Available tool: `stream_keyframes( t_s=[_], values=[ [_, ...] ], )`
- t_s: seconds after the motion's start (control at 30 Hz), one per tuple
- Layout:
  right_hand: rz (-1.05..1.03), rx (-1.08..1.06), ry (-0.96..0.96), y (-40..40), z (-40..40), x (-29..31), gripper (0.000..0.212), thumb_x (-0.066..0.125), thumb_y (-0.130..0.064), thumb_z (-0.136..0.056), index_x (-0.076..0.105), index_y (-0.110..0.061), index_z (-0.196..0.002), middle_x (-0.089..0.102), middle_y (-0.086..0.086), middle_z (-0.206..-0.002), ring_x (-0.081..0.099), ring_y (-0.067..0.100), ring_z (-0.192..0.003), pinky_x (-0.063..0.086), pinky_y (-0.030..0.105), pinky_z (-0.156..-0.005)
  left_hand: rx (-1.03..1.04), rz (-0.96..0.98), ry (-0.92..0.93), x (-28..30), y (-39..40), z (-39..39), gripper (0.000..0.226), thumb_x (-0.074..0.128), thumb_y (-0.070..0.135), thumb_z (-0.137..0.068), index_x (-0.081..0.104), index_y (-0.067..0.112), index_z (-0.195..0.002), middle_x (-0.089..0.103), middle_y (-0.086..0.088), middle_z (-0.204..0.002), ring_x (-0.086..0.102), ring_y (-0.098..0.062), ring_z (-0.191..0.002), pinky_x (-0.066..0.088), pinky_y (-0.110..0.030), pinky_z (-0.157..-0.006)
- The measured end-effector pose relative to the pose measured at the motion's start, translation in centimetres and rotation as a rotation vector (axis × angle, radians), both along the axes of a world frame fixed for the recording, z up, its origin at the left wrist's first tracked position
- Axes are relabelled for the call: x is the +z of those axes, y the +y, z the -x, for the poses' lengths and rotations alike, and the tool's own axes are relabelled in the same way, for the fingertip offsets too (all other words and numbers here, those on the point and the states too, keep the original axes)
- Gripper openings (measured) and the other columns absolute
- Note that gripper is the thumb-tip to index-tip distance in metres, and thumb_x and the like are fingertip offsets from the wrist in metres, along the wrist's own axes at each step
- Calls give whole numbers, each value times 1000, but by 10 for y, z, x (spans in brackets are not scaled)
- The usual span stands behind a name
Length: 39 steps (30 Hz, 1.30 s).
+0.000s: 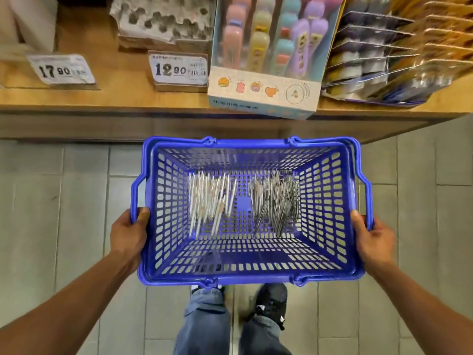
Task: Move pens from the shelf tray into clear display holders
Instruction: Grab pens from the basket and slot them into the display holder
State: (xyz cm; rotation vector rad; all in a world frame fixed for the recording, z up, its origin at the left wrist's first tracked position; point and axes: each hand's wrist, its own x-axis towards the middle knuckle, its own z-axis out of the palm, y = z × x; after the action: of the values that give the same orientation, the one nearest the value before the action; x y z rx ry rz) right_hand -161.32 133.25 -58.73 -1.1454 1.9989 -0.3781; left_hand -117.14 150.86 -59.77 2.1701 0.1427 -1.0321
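Note:
I hold a blue plastic basket point(330, 201) level in front of me, above the floor and just below the shelf edge. My left hand point(129, 233) grips its left rim and my right hand point(372, 238) grips its right rim. On the basket's bottom lie two heaps of pens: white pens point(211, 201) on the left and grey pens point(276, 201) on the right. No clear display holder is in view.
A wooden shelf point(107, 98) runs across the top with two price tags point(178, 69), a pastel box of bottle-shaped items point(266, 90), stacked grey trays point(163, 19) and packaged goods point(384, 55) at right. My feet point(271, 301) stand on grey tiles.

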Motion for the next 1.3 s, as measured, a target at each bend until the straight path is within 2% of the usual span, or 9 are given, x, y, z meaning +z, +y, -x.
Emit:
stream_keyframes(
  t_s=[0.27,0.47,0.57,0.67,0.83,0.93,1.07,1.2,1.3],
  values=[
    [-16,-40,1,3,-2,-10,32,66,-46,-87,61,-16,-79,71,5,-74,68,21,-65,56,33,-66,-41,28,-9,-10,8,10,14,60,36,-97,65,25,-90,74,0,-75,72,-20,-66,58,-37,-67],
    [-37,-31,-19,3,-2,-13,35,63,-46,-89,60,-11,-93,71,8,-83,69,25,-73,55,35,-69,-224,-8,-246,-9,5,20,27,55,39,-99,55,13,-105,64,1,-86,62,-11,-73,45,-24,-61],
    [1,-42,20,5,-6,-15,37,63,-44,-90,56,-12,-107,69,8,-93,68,27,-83,55,38,-73,-233,25,-362,-7,-2,22,29,59,26,-98,51,9,-121,59,-2,-103,60,-16,-82,50,-31,-76],
    [78,-46,139,4,-17,-17,49,67,-34,-90,46,-11,-128,60,12,-118,61,32,-104,50,51,-93,-316,14,-495,-5,-10,21,38,65,14,-92,51,7,-127,53,-11,-119,57,-27,-101,50,-42,-89],
    [382,158,468,5,-48,-14,48,71,-17,-81,51,-9,-124,53,17,-121,46,36,-116,35,47,-99,-640,108,-686,-1,-19,29,42,68,9,-87,52,6,-126,51,-18,-127,43,-32,-117,25,-24,-97],
    [453,380,307,8,-84,-24,32,71,-10,-82,58,-7,-111,58,12,-108,53,30,-99,43,44,-86,-752,262,-586,-9,-31,42,34,65,2,-89,57,7,-122,54,-9,-120,50,-28,-112,34,-29,-99],
    [114,520,103,11,-128,-63,19,64,-14,-92,57,-17,-109,59,-9,-89,56,1,-69,42,9,-57,-771,379,-325,-33,-50,63,22,59,9,-97,58,24,-113,55,8,-110,57,-5,-94,46,-22,-78],
    [-244,691,275,7,-154,-124,10,57,-22,-96,53,-15,-89,55,-7,-72,57,8,-62,40,16,-50,-811,317,-89,-70,-68,80,12,57,16,-99,59,25,-107,61,11,-103,62,-12,-83,49,-21,-60],
    [-380,843,518,6,-163,-160,18,56,-26,-96,61,-9,-95,65,5,-90,59,17,-73,50,22,-64,-967,218,17,-97,-78,87,7,55,23,-100,58,25,-106,59,12,-102,59,-8,-78,43,-14,-58]
  ],
)
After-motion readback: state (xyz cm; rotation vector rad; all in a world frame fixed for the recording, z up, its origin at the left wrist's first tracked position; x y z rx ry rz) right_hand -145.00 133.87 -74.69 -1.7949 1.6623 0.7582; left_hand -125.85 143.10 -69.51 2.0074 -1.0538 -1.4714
